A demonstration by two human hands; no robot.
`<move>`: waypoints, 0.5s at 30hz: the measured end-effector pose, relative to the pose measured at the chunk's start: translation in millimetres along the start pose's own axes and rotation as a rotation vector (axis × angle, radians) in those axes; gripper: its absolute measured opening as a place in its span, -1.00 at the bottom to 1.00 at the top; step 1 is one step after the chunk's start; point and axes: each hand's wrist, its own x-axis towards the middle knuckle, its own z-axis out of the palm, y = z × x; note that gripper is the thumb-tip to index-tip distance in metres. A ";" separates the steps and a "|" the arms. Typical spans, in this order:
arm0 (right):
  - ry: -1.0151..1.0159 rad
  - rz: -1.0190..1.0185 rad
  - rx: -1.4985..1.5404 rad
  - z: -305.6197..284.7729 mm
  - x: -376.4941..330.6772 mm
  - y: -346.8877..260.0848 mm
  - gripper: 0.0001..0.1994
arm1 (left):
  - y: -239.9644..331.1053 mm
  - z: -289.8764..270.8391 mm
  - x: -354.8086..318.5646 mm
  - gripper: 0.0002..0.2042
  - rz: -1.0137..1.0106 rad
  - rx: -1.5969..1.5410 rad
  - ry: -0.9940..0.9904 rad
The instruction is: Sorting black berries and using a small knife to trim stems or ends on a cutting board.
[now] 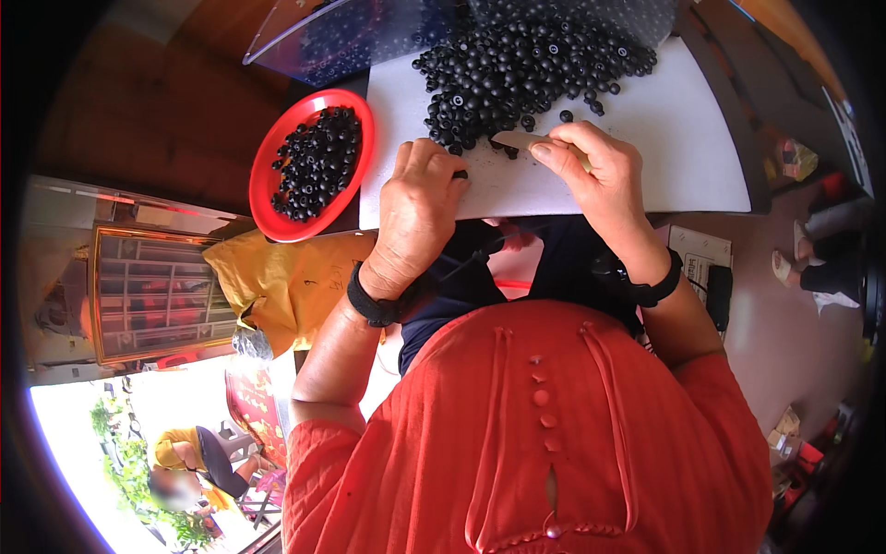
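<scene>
My left hand (420,198) is closed near the front edge of a white board (683,157), with a small black round piece (460,174) pinched between thumb and fingertips. In my right hand (600,171) is a pale, flat, knife-like tool (519,139), its tip pointing left toward the pile. Just beyond both hands lies a heap of small black hollow balls (526,74), and a few have rolled apart beside the tool. To the left, a red round tray (262,198) holds many smaller black pieces.
A clear plastic bin (323,42) lies tipped at the far edge, behind the heap. Beside my left arm hangs a yellow bag (286,277). A white box (701,245) stands right of my lap. Another person (198,457) sits at lower left; someone's legs (826,277) show at right.
</scene>
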 end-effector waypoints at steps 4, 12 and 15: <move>-0.020 0.034 0.016 3.2 0.0 -12.4 -0.82 | 1.6 -6.6 -7.9 -0.84 -0.481 -0.752 0.057; -0.160 0.157 -0.004 13.6 2.0 -39.2 -0.74 | 0.9 0.9 -9.6 -0.82 -0.598 -1.386 0.169; -0.147 0.125 -0.033 15.4 0.2 -33.0 -0.72 | 1.2 0.0 -9.5 -0.80 -0.603 -1.449 0.155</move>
